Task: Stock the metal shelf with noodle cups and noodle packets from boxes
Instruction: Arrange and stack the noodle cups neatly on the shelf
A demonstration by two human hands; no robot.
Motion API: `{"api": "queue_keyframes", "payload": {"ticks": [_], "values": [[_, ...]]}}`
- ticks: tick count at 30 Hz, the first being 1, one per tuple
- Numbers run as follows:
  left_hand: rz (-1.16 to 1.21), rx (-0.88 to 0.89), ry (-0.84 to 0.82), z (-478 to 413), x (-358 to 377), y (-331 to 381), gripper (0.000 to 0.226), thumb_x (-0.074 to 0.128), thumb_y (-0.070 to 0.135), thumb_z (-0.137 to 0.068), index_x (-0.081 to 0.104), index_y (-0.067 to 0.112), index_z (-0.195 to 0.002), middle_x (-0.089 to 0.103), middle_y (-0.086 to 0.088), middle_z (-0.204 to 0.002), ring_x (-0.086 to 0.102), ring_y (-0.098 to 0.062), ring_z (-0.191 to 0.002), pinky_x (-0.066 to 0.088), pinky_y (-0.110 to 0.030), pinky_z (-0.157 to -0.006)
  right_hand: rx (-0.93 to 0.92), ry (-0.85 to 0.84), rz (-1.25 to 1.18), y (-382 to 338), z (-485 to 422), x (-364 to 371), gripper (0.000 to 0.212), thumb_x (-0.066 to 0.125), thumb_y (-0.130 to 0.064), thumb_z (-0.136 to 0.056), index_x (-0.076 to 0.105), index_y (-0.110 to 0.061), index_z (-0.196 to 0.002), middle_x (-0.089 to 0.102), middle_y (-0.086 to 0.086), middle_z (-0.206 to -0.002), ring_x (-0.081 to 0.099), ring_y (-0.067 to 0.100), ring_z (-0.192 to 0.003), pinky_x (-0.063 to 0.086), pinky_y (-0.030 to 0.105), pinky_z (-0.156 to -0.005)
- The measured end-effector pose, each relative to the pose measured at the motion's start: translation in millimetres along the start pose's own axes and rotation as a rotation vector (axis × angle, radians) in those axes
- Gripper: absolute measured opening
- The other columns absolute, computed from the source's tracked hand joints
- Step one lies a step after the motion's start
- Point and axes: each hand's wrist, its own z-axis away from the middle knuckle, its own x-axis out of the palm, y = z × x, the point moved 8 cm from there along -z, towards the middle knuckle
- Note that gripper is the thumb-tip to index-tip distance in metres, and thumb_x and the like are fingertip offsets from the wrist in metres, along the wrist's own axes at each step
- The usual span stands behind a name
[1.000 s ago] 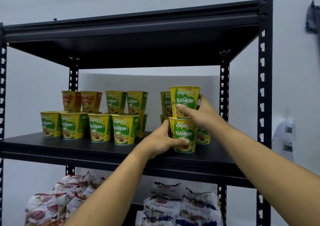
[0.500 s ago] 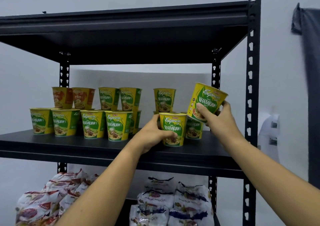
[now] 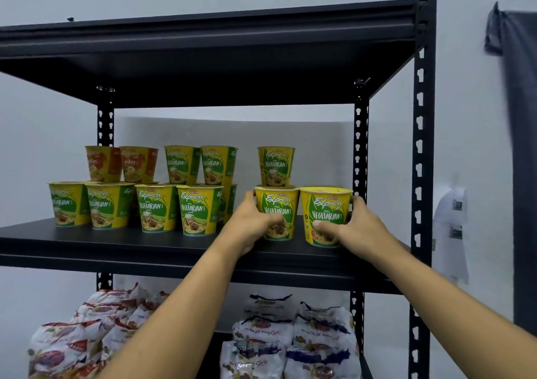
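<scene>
Noodle cup (image 3: 325,204) | in right hand (image 3: 360,227) | beside second cup (image 3: 277,204) in left hand (image 3: 250,221)

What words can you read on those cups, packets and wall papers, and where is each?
"MAMEE", "Express", "VEGETARIAN": each green cup.
"AYAM": each orange cup, back left.
Noodle packets below: print too blurred to read.
White papers on the wall: too small to read.

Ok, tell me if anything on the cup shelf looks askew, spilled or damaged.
Nothing stands out. The noodle cups stand upright, including the two that the left hand and right hand grip. No spill on the shelf. The two orange cups at back left differ only in colour.
</scene>
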Motion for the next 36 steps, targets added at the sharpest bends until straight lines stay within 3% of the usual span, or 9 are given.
{"api": "queue_keyframes", "payload": {"ticks": [6,11,16,20,22,25,29,33,36], "values": [[-0.001,0.010,0.002,0.0,-0.2,1.1,0.073,0.085,-0.002,-0.072,0.045,0.023,-0.128,0.071,-0.007,-0.112,0.070,-0.022,-0.103,0.057,-0.047,-0.098,0.070,-0.068,-0.027,14.2,-7.4,2.3,0.066,0.086,-0.054,-0.071,0.046,-0.036,-0.121,0.066,-0.012,-0.114,0.065,0.012,-0.104,0.053,0.043,-0.098],[-0.026,0.001,-0.017,1.9,1.2,1.7,0.077,0.090,0.004,-0.073,0.044,0.020,-0.132,0.071,-0.006,-0.114,0.071,-0.021,-0.103,0.058,-0.046,-0.097,0.081,-0.049,-0.069,16.4,-5.1,-1.2,0.082,0.086,-0.062,-0.054,0.047,-0.036,-0.121,0.069,-0.011,-0.113,0.067,0.012,-0.103,0.055,0.046,-0.097],[-0.043,-0.035,-0.069,3.5,-2.0,3.6,0.081,0.088,0.003,-0.075,0.040,0.020,-0.138,0.070,-0.004,-0.115,0.069,-0.020,-0.104,0.057,-0.041,-0.096,0.076,-0.047,-0.056,17.4,-0.8,-3.4,0.076,0.090,-0.048,-0.067,0.042,-0.035,-0.124,0.067,-0.012,-0.112,0.066,0.014,-0.104,0.053,0.046,-0.100],[-0.051,-0.043,-0.141,5.7,-14.3,3.0,0.092,0.087,0.003,-0.077,0.035,0.023,-0.149,0.069,-0.004,-0.121,0.069,-0.021,-0.110,0.056,-0.045,-0.101,0.063,-0.073,-0.006,15.8,-0.9,0.8,0.091,0.089,-0.053,-0.052,0.043,-0.032,-0.128,0.069,-0.010,-0.112,0.067,0.014,-0.103,0.054,0.045,-0.099],[-0.050,-0.049,-0.166,5.0,-18.7,1.2,0.096,0.087,0.003,-0.077,0.032,0.024,-0.153,0.067,-0.004,-0.124,0.068,-0.020,-0.112,0.055,-0.045,-0.103,0.059,-0.072,0.007,14.6,-1.4,2.2,0.091,0.089,-0.050,-0.054,0.043,-0.031,-0.130,0.069,-0.010,-0.112,0.067,0.015,-0.103,0.054,0.046,-0.099],[-0.097,-0.058,-0.211,3.0,-18.2,0.7,0.104,0.093,0.016,-0.073,0.030,0.028,-0.155,0.067,-0.004,-0.126,0.068,-0.020,-0.113,0.053,-0.045,-0.105,0.061,-0.064,0.017,13.8,-2.1,3.7,0.088,0.090,-0.048,-0.058,0.043,-0.030,-0.130,0.068,-0.009,-0.112,0.067,0.015,-0.103,0.054,0.046,-0.099],[-0.252,-0.013,-0.225,-2.1,-17.9,4.6,0.093,0.094,0.029,-0.071,0.038,0.026,-0.145,0.067,0.004,-0.117,0.065,-0.013,-0.106,0.055,-0.040,-0.100,0.071,-0.053,0.027,18.3,-4.8,5.7,0.092,0.089,-0.056,-0.052,0.046,-0.032,-0.129,0.070,-0.011,-0.112,0.068,0.013,-0.103,0.054,0.046,-0.098],[-0.178,-0.017,-0.230,-6.3,-25.7,-3.3,0.089,0.093,0.018,-0.073,0.041,0.026,-0.144,0.068,-0.004,-0.121,0.068,-0.023,-0.113,0.055,-0.049,-0.102,0.069,-0.051,0.012,21.5,-5.3,5.4,0.083,0.092,-0.049,-0.059,0.048,-0.032,-0.128,0.071,-0.012,-0.112,0.069,0.012,-0.103,0.054,0.046,-0.099],[-0.115,-0.025,-0.211,-6.6,-32.3,-9.9,0.104,0.097,0.021,-0.064,0.038,0.029,-0.150,0.066,-0.008,-0.124,0.067,-0.026,-0.116,0.054,-0.050,-0.104,0.071,-0.048,0.015,19.8,-4.6,5.5,0.077,0.092,-0.044,-0.063,0.049,-0.033,-0.126,0.071,-0.012,-0.111,0.068,0.012,-0.102,0.053,0.044,-0.099]]}}
